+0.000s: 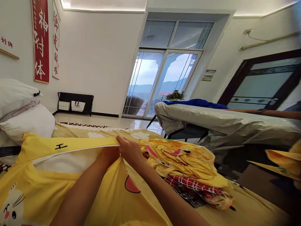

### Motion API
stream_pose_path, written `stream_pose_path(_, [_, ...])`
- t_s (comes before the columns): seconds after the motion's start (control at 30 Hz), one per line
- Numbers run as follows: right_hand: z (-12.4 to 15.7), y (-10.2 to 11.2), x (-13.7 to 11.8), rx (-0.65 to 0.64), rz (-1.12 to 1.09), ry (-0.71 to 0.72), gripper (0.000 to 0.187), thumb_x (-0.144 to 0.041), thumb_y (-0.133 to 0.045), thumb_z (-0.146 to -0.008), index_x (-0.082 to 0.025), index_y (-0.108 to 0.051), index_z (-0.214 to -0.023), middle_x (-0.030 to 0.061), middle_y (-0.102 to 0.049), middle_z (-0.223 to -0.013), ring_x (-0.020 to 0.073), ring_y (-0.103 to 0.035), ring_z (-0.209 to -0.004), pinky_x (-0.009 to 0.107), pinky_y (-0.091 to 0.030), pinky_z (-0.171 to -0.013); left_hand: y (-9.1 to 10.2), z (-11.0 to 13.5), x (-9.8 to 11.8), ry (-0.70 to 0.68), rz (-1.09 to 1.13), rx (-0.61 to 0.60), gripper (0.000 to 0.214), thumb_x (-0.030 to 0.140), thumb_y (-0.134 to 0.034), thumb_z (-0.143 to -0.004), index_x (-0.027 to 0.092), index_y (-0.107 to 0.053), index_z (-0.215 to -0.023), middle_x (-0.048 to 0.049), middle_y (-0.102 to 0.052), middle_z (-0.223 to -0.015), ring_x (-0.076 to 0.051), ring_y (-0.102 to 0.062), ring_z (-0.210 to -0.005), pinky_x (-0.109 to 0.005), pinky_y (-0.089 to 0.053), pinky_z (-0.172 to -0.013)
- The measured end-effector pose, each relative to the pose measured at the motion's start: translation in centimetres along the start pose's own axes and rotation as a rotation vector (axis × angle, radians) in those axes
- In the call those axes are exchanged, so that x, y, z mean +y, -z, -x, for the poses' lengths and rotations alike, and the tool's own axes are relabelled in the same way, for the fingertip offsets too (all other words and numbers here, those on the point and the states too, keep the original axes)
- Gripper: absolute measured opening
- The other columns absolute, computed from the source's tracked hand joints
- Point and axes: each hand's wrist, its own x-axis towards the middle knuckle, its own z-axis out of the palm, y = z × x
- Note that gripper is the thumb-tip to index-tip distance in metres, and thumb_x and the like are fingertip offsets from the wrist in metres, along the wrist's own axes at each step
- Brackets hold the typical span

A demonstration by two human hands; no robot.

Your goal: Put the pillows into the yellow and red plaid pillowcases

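Note:
A yellow fabric cover point(103, 185) with cartoon cat faces is spread in front of me, its long slit gaping. White fabric point(68, 160) shows inside the slit. My right hand point(129, 151) is closed around the cover at the right end of the opening, pinching the edge. Right beside it, my left hand point(111, 156) reaches across the opening to the same corner, closed on the cloth; most of its fingers are hidden by the fabric and my right hand. The upper edge of the slit runs taut toward the left.
To the right lies a crumpled pile of yellow printed cloth point(181, 160) over red plaid fabric point(192, 183). White pillows point(33, 122) are stacked at left. Beyond the bed stands a plastic-covered table point(223, 121), with another person's arm point(277, 113) along its far side.

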Motion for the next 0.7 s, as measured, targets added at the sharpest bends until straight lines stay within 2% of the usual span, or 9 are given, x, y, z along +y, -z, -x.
stream_pose_path(0.07, [0.1,-0.3,0.2,0.015,0.016,-0.025,0.02,-0.009,-0.044,-0.079,-0.018,-0.059,-0.089,0.0055,-0.067,-0.081,0.0163,-0.056,-0.066,0.028,-0.02,-0.054,-1.1,0.9,-0.2,-0.014,0.002,-0.074,0.044,0.022,-0.027,-0.094,0.018,-0.047,-0.134,-0.0055,-0.046,-0.142,-0.02,-0.036,-0.133,-0.037,-0.027,-0.111])
stream_pose_path(0.17, [0.2,-1.4,0.7,0.031,0.003,-0.08,0.018,-0.011,-0.045,-0.08,-0.018,-0.06,-0.088,0.0053,-0.068,-0.08,0.0165,-0.056,-0.064,0.028,-0.02,-0.054,-2.8,2.0,-0.8,0.029,0.001,-0.175,0.043,0.026,-0.034,-0.092,0.022,-0.049,-0.132,-0.0037,-0.044,-0.143,-0.022,-0.032,-0.136,-0.046,-0.023,-0.113])
stream_pose_path(0.3, [0.2,-2.6,1.5,0.069,-0.051,-0.079,0.017,-0.011,-0.045,-0.08,-0.019,-0.06,-0.083,0.0048,-0.068,-0.08,0.0166,-0.057,-0.065,0.027,-0.024,-0.055,-3.5,0.9,-0.3,0.098,0.013,-0.224,0.041,0.027,-0.039,-0.09,0.019,-0.055,-0.127,-0.0074,-0.048,-0.14,-0.023,-0.034,-0.135,-0.046,-0.024,-0.113])
stream_pose_path(0.37, [0.2,-2.9,1.8,0.081,-0.091,-0.064,0.018,-0.01,-0.044,-0.079,-0.019,-0.06,-0.083,0.0048,-0.068,-0.079,0.017,-0.057,-0.065,0.026,-0.026,-0.056,-3.3,-0.5,0.5,0.13,0.025,-0.196,0.041,0.025,-0.037,-0.091,0.016,-0.054,-0.128,-0.0106,-0.053,-0.135,-0.024,-0.039,-0.132,-0.045,-0.029,-0.11])
stream_pose_path(0.5, [0.5,-3.1,1.8,0.103,-0.214,-0.026,0.026,-0.007,-0.04,-0.074,-0.019,-0.06,-0.086,0.0055,-0.069,-0.083,0.0187,-0.061,-0.073,0.025,-0.032,-0.061,-2.7,-2.5,2.0,0.171,0.052,-0.064,0.049,0.022,-0.026,-0.094,0.011,-0.037,-0.14,-0.0185,-0.049,-0.135,-0.03,-0.041,-0.129,-0.047,-0.035,-0.104])
stream_pose_path(0.6, [1.0,-3.4,1.5,0.12,-0.281,-0.008,0.031,-0.006,-0.039,-0.07,-0.02,-0.06,-0.086,0.0052,-0.07,-0.086,0.0192,-0.061,-0.075,0.025,-0.035,-0.064,-3.0,-2.3,1.9,0.146,0.077,-0.019,0.05,0.026,-0.033,-0.092,0.01,-0.037,-0.14,-0.0199,-0.046,-0.137,-0.034,-0.04,-0.128,-0.049,-0.032,-0.107])
stream_pose_path(0.7, [1.8,-3.7,1.3,0.145,-0.358,0.005,0.029,-0.009,-0.037,-0.069,-0.021,-0.06,-0.082,0.0046,-0.069,-0.081,0.0197,-0.062,-0.075,0.025,-0.036,-0.064,-3.5,-1.5,1.1,0.091,0.103,-0.015,0.047,0.032,-0.043,-0.089,0.013,-0.047,-0.133,-0.0183,-0.048,-0.136,-0.036,-0.04,-0.127,-0.051,-0.027,-0.109])
